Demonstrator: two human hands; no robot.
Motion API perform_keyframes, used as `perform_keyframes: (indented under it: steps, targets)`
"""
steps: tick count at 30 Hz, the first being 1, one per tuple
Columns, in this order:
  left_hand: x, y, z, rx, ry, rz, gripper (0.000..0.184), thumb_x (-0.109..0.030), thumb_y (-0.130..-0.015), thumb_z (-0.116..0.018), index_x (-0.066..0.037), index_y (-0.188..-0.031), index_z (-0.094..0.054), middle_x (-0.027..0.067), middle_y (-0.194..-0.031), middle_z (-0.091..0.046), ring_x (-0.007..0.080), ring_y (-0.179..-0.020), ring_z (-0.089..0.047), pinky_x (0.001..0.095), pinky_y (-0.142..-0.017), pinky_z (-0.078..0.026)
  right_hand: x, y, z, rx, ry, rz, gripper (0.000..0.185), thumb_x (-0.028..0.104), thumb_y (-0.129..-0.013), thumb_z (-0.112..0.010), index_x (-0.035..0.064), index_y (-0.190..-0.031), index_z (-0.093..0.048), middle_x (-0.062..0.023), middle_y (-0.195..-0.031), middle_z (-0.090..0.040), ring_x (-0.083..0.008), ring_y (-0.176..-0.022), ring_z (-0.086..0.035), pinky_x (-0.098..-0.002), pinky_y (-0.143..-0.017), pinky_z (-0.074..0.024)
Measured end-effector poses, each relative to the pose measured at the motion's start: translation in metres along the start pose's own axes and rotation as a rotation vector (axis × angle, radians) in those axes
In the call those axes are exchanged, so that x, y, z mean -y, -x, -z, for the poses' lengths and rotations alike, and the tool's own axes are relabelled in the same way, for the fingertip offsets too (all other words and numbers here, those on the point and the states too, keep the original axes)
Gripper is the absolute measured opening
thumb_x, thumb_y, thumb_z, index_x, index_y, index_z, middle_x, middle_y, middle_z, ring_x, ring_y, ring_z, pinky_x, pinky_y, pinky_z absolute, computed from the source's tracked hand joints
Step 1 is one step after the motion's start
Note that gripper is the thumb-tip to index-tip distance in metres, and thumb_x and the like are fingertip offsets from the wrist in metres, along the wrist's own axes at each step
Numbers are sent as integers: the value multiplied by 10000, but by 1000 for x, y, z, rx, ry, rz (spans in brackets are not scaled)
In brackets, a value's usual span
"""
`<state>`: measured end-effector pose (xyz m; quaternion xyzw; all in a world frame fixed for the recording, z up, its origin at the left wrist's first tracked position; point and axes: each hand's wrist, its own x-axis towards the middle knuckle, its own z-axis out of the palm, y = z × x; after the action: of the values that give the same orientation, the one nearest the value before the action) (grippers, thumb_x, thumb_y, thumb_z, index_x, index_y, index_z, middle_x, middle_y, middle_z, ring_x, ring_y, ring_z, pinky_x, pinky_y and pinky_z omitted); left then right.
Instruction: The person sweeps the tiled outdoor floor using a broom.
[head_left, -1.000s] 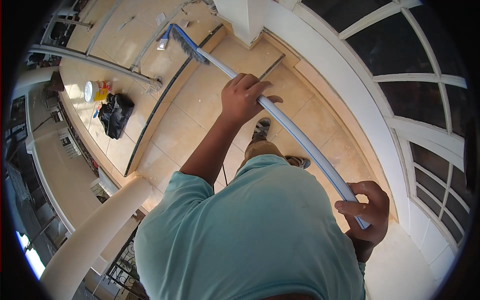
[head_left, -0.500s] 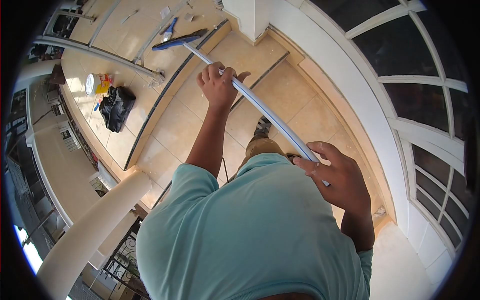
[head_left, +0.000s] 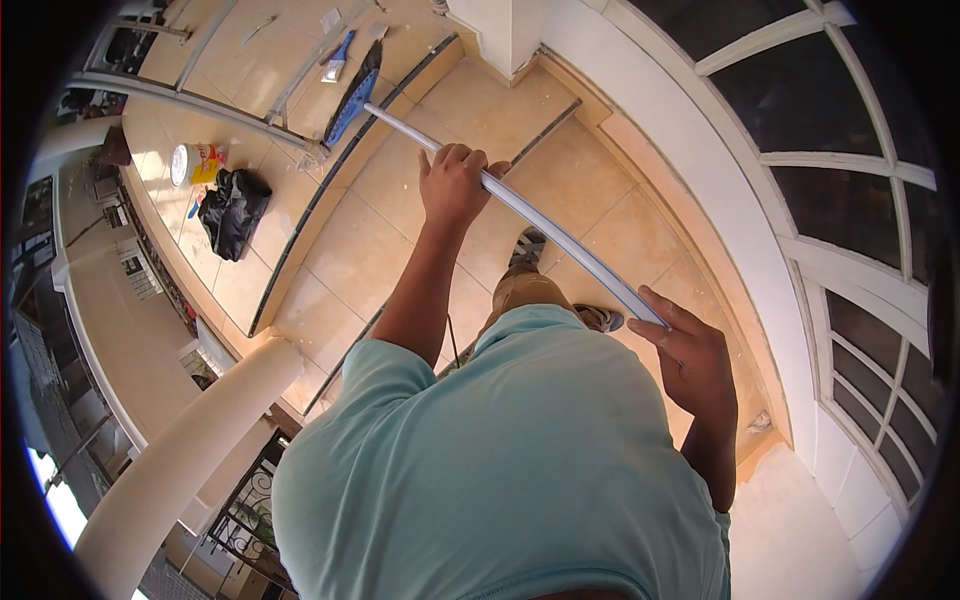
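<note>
A broom with a white, blue-striped handle (head_left: 555, 232) and a blue head (head_left: 352, 108) runs diagonally across my view. Its head is at the dark-edged upper tile level, bristles turned away from me. Partway along the handle, my left hand (head_left: 457, 186) is wrapped round it. My right hand (head_left: 690, 352) holds the near end of the handle between thumb and fingers. A paintbrush (head_left: 338, 60) with a blue handle lies on the tiles just beyond the broom head.
A white and yellow bucket (head_left: 196, 165) and a black plastic bag (head_left: 233, 213) sit on the upper level at left. Metal frame bars (head_left: 200, 105) stand behind them. Steps with dark edging (head_left: 350, 150) cross the floor. A white-framed window (head_left: 840, 160) lines the right, a round column (head_left: 190, 450) the left.
The broom head has swung round and come nearer the step edge, leaving the paintbrush in plain sight. My left hand has shifted right and slightly down; my right hand has moved slightly right.
</note>
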<state>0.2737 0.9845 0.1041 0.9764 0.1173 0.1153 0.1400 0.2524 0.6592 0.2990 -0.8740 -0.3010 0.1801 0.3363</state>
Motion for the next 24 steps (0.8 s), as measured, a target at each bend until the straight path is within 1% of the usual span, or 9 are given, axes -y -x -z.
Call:
perform_keyframes:
  steps: [1, 3, 7, 8, 10, 12, 15, 22, 24]
  targets:
    - [9, -1, 0, 1, 1, -3, 342, -444, -821, -737, -111, -756, -700, 60, -860, -668, 280, -964, -660, 640, -958, -458, 2, -8, -3, 17, -13, 26, 315, -52, -853, -584, 119, -1038, -774, -112, -1257, -676, -269, -989, -721, -337, -778, -593]
    - [40, -11, -11, -49, 4, 19, 384, -414, -820, -756, -80, -673, -636, 82, -757, -621, 309, -804, -649, 501, -849, -493, 10, -35, -20, 47, -29, 9, 317, -45, -854, -587, 117, -1058, -767, -111, -1266, -671, -272, -989, -717, -336, -781, -591]
    - [58, -7, -52, 122, 139, 41, 408, -415, -837, -744, -58, -677, -628, 105, -754, -620, 333, -793, -653, 466, -747, -537, 6, -44, -30, 137, 59, 18, 317, -18, -868, -592, 111, -1113, -746, -113, -1291, -654, -279, -987, -708, -339, -789, -584]
    - [46, -3, -57, 52, 128, -6, 405, -424, -837, -738, -58, -690, -641, 108, -765, -627, 332, -805, -656, 457, -691, -544, 2, -38, -24, 103, 39, -5, 314, -25, -869, -589, 104, -1109, -746, -114, -1287, -656, -281, -986, -708, -346, -792, -583]
    - [6, -3, -45, 160, 95, 51, 340, -431, -821, -735, -101, -744, -721, 89, -788, -657, 322, -865, -667, 435, -717, -565, -8, -16, -2, 70, -48, -99, 315, -58, -874, -580, 84, -1102, -744, -129, -1270, -664, -295, -1004, -706, -345, -825, -581]
    - [-27, 3, -34, 115, 101, -37, 338, -449, -810, -730, -118, -744, -721, 54, -788, -661, 269, -870, -673, 429, -776, -549, -15, 9, 15, 19, -92, -127, 326, -108, -860, -584, 65, -1085, -744, -157, -1262, -671, -297, -1060, -703, -332, -866, -576]
    - [-45, 9, -13, -50, 119, -130, 332, -434, -807, -748, -115, -730, -695, 52, -776, -650, 296, -867, -667, 417, -786, -552, -8, 36, 33, -35, -111, -139, 325, -138, -835, -596, 50, -1050, -750, -170, -1254, -673, -307, -1062, -706, -336, -859, -583]
    - [22, -6, -8, -88, 119, 19, 367, -414, -817, -755, -87, -679, -660, 78, -724, -620, 307, -732, -634, 438, -706, -534, 19, -28, 3, 31, -83, -59, 266, -55, -860, -621, 52, -1071, -743, -137, -1216, -693, -277, -971, -724, -325, -799, -590]
    - [33, -3, -21, 57, 97, 14, 369, -412, -828, -746, -83, -684, -661, 82, -725, -624, 315, -740, -645, 441, -682, -541, 19, -29, 2, 41, -60, -43, 278, -63, -855, -621, 50, -1079, -741, -142, -1216, -693, -279, -963, -726, -326, -794, -589]
